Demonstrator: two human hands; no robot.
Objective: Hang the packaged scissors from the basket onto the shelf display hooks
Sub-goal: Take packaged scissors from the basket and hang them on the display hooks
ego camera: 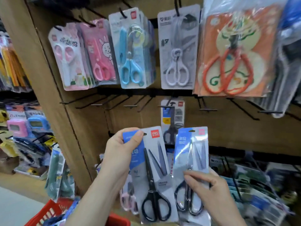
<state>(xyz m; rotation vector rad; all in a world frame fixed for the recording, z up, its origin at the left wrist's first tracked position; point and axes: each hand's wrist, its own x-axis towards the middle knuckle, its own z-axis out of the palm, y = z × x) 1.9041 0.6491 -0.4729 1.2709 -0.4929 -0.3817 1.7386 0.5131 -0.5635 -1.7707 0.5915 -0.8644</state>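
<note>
Got two packs of black scissors up in front of the shelf [236, 132], both just below the lone blue pack [173, 115] hanging on the middle row. Gripping the left pack [156, 180] near its top with the left hand [118, 155], with thumb curled over the blue corner right beside the hang hole and fingers wrapped behind. Pinching the right pack [192, 154] at its lower half with the right hand [210, 193], fingertips on the plastic over the handles. Both roughly upright, side by side, can't tell whether touching. Neither on a hook yet. Left of the lone blue pack, a string of bare black hooks [130, 106]. Above it, a full row: pink pack [101, 51], light blue pack [130, 51], white pack [177, 49], orange pack [232, 51]. Way down and left of it, a corner of the red basket [47, 212], more packs poking out.
</note>
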